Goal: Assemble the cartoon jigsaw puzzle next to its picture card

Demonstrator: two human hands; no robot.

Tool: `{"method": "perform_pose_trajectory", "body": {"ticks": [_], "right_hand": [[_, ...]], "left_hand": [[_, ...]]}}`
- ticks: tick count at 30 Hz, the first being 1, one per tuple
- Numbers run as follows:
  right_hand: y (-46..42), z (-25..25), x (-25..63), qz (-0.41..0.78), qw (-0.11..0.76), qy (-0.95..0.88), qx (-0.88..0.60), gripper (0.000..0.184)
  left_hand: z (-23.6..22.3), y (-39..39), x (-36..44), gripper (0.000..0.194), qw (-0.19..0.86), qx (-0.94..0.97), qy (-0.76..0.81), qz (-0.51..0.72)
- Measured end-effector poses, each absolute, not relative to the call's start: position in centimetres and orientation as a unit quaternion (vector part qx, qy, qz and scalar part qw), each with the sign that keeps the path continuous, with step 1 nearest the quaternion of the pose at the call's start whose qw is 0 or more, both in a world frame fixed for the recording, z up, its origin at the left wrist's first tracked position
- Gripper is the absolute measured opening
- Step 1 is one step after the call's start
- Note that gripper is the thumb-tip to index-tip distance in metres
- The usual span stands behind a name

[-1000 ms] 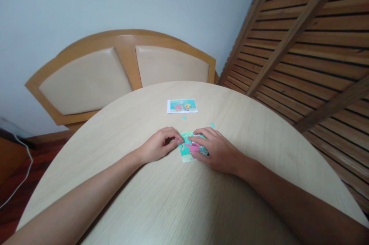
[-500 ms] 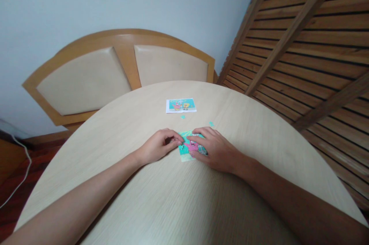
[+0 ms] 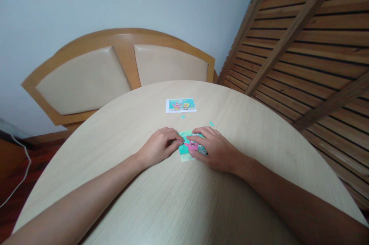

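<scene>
Fingers of the left hand, nearly closed, met the left edge of the puzzle. The card and two loose pieces lay beyond the puzzle; the right hand, loosely curled, covered its right side.

Two loose teal pieces are lying beyond the hands. One puzzle picture is resting between them, and one printed sheet is lying farther out.
</scene>
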State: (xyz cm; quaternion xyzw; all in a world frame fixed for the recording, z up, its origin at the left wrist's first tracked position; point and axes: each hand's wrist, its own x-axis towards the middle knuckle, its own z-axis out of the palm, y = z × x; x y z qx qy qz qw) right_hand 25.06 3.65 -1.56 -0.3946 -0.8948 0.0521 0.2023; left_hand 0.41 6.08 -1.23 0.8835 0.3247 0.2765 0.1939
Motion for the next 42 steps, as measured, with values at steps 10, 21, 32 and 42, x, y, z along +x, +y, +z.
{"method": "perform_pose_trajectory", "body": {"ticks": [10,21,32,42], "right_hand": [[3.52,-1.41,25.11,0.058,0.205,-0.893,-0.396,0.039],[3.55,-1.43,25.13,0.062,0.202,-0.894,-0.395,0.040],[3.49,-1.25,25.00,0.063,0.202,-0.896,-0.391,0.039],[3.54,-1.46,25.03,0.062,0.206,-0.897,-0.386,0.038]], "left_hand": [[-1.32,6.27,0.23,0.017,0.175,0.874,0.361,0.273],[-1.83,6.65,-0.12,0.022,0.137,0.869,0.377,0.290],[-1.64,6.55,0.03,0.025,0.126,0.874,0.383,0.270],[-1.52,6.34,0.12,0.031,0.103,0.866,0.420,0.251]]}}
